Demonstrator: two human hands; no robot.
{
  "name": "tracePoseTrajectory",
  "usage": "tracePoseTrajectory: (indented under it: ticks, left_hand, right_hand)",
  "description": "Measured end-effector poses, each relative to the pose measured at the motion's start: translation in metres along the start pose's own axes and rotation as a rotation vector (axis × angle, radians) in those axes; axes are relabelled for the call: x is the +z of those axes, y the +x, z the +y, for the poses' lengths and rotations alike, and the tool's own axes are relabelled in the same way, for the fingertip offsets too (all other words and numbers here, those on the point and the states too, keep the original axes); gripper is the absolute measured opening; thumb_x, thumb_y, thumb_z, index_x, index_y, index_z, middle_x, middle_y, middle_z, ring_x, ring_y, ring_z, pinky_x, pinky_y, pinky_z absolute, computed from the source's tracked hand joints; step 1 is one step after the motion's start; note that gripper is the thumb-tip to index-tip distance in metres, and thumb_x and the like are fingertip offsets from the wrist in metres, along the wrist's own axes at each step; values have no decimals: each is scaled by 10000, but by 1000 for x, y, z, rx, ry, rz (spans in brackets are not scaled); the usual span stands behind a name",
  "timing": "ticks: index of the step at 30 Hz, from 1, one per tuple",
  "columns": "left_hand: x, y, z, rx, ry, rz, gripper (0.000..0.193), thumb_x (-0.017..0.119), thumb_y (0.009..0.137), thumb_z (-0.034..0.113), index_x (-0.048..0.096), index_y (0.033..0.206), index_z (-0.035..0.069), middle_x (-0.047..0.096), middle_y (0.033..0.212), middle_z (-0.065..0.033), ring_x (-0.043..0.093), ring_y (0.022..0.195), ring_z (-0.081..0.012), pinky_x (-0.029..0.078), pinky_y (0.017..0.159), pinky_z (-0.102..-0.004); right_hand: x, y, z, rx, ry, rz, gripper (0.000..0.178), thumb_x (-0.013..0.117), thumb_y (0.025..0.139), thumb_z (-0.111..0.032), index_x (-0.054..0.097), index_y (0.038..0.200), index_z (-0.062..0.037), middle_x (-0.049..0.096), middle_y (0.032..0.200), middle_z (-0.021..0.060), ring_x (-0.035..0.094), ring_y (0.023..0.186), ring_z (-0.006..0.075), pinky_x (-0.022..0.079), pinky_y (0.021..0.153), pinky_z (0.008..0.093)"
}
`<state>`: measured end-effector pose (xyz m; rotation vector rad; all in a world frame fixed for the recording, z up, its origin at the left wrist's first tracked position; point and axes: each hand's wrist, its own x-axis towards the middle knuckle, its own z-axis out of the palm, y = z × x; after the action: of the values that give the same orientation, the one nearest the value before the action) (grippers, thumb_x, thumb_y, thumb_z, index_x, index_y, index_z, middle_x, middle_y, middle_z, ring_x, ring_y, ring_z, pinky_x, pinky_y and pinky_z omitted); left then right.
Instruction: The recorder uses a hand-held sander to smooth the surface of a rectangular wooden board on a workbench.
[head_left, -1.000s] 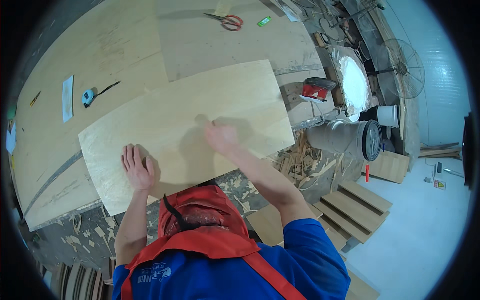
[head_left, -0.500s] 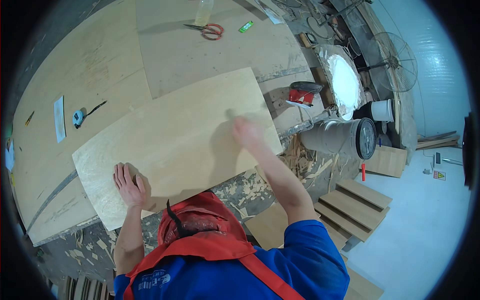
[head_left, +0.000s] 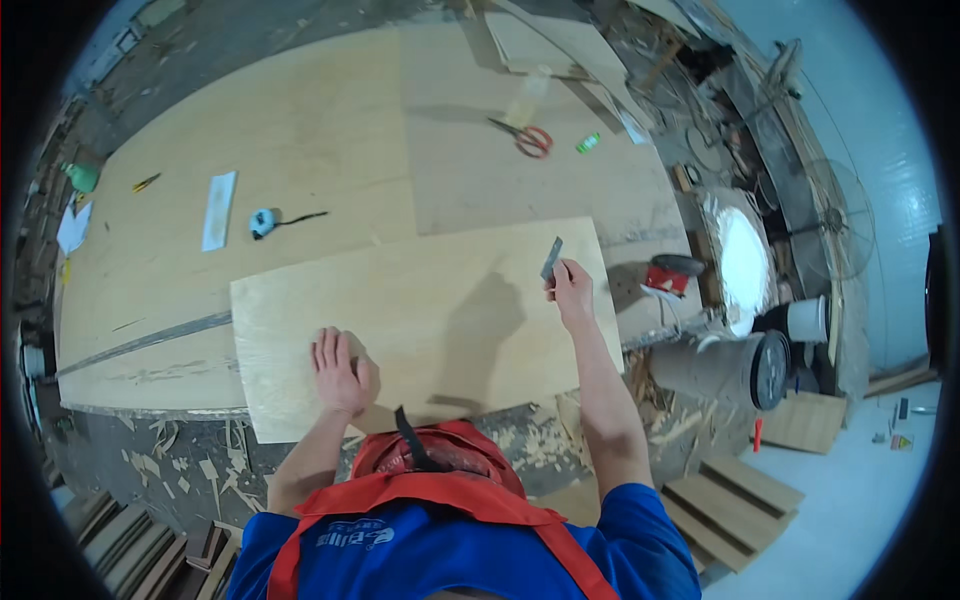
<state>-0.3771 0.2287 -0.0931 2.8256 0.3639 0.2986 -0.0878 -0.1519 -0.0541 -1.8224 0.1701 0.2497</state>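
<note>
A pale wooden sheet (head_left: 420,340) lies on the workbench in front of me. My left hand (head_left: 340,375) rests flat on its near left part, fingers spread. Toward the far right corner of the sheet, my right hand (head_left: 572,292) is closed round a short, flat grey blade-like strip (head_left: 552,257). The strip points away from me; its exact kind does not show, nor whether it touches the wood.
Beyond the sheet are a tape measure (head_left: 263,223), red-handled scissors (head_left: 533,141), a small green packet (head_left: 588,142) and a white strip (head_left: 218,211). At right stand a red-and-black sander-like tool (head_left: 668,277) and a lidded bucket (head_left: 715,370). Wood scraps (head_left: 525,445) litter the floor.
My view has shifted, so the bench sits lower and further right in it. The blurred right hand now shows sharply near the sheet's far right corner. My left hand still rests flat.
</note>
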Motion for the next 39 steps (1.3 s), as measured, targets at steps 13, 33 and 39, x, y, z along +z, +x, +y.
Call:
tracePoseTrajectory:
  ticks: [13, 33, 39]
  left_hand:
    - [10, 92, -34, 159, -57, -60, 710, 587, 954, 408, 431, 1500, -18, 399, 1561, -284, 312, 1506, -471, 205, 1248, -637]
    - [49, 268, -36, 145, -4, -708, 728, 507, 981, 696, 757, 1134, 29, 747, 1132, -226, 704, 1100, -395, 544, 943, -498]
    - [-32, 253, -7, 228, 61, -745, 742, 492, 1001, 683, 754, 1005, -11, 739, 989, -249, 713, 989, -417, 541, 859, -502]
  right_hand:
    - [101, -206, 22, 133, 167, -368, 300, 547, 1086, -252, 694, 1053, 8, 720, 914, 85, 701, 803, 164, 587, 727, 324]
    - [106, -232, 155, 652, 930, 436, 607, 433, 1081, -517, 530, 1424, -26, 658, 1351, 137, 647, 1242, 325, 541, 1024, 508]
    - [103, -251, 118, 616, 1053, 524, 665, 452, 1068, -598, 570, 1393, -30, 668, 1317, 142, 643, 1229, 304, 532, 1026, 486]
